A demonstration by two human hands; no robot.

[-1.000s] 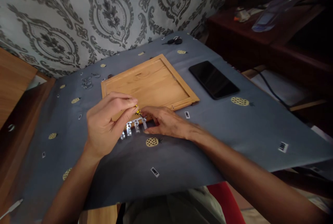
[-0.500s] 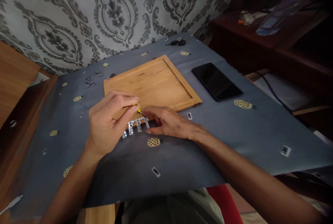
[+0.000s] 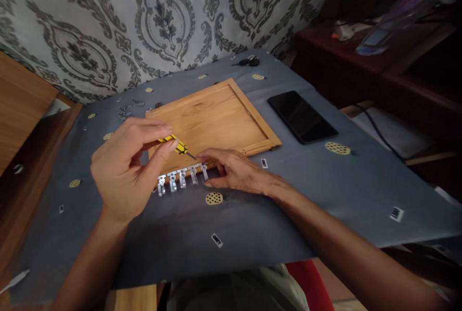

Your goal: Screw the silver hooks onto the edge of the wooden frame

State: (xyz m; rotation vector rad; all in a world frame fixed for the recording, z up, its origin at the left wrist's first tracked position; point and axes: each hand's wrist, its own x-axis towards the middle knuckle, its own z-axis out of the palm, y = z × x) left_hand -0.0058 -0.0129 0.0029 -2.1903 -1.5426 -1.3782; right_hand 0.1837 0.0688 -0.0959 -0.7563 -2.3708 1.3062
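A small yellow-and-black screwdriver (image 3: 177, 146) is pinched between the thumb and fingers of my left hand (image 3: 126, 166). Its metal tip points down to the right, close to the fingertips of my right hand (image 3: 234, 169). A silvery metal hook rail (image 3: 183, 177) with several hooks lies along the near edge of a framed wooden panel (image 3: 202, 123). My right hand grips the rail's right end, index finger above and thumb beside the last hook. Whether the tip touches a screw is too small to tell.
Right of the panel lies a black phone (image 3: 302, 116). Keys (image 3: 249, 61) sit at the back of the patterned blue tablecloth (image 3: 260, 224). Several small metal or clear pieces (image 3: 126, 110) lie at the back left. A plastic bottle (image 3: 375, 39) stands on the dark furniture at right.
My left hand has drawn back to the left with the screwdriver, baring more of its yellow handle and the left hooks. My right hand stays at the rail's end.
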